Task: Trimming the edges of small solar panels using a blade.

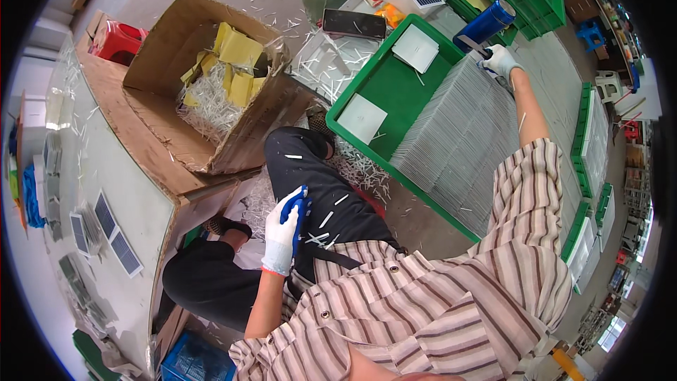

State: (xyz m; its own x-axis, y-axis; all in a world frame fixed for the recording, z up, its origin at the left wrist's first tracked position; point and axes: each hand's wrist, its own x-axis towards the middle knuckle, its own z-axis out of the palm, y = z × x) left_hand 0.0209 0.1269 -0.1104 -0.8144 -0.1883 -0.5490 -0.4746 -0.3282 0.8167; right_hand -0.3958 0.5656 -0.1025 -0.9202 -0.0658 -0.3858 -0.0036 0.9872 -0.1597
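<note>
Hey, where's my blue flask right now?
In the head view, the blue flask is toward the upper right, just above the gloved right hand, near the upper right end of the green tray.

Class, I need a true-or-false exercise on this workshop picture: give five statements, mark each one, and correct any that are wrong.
1. The left hand wears a white-and-blue glove. True.
2. The right hand is inside the cardboard box. False: the right hand is at the far end of the packed thin sheets.
3. Two white cards lie in the green tray. True.
4. The cardboard box is shut. False: the cardboard box is open, showing white strips and yellow pieces.
5. Dark gridded panels lie on the table at the left. True.
</note>
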